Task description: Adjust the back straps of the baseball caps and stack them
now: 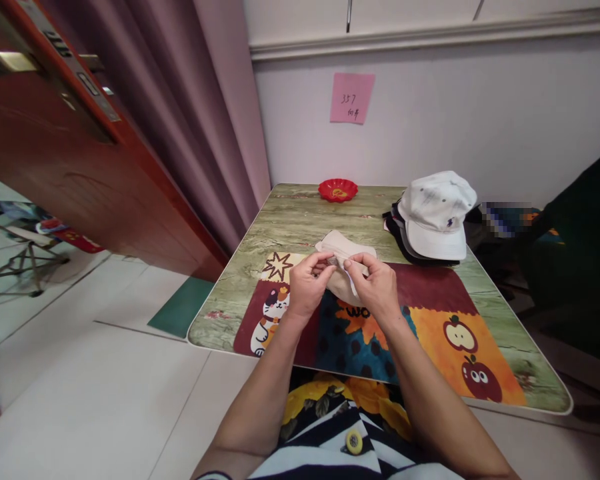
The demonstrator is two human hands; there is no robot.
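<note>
A beige cap (344,244) lies over the colourful mat in front of me, its brim toward the far side of the table. My left hand (309,280) pinches the cap between thumb and fingertips, beside a small greyish piece that looks like a metal buckle (332,261). Close by on the right, my right hand (376,285) is closed on the cap's band or strap with thumb and forefinger. Both hands cover much of the cap, so the exact fit of strap and buckle is hidden.
A stack of caps with a white cap (439,217) on top stands at the table's right rear. Toward the back sits a red scalloped dish (338,190). The patterned mat (430,287) covers the front of the wood-look table (215,320). A brown door (105,173) stands at left.
</note>
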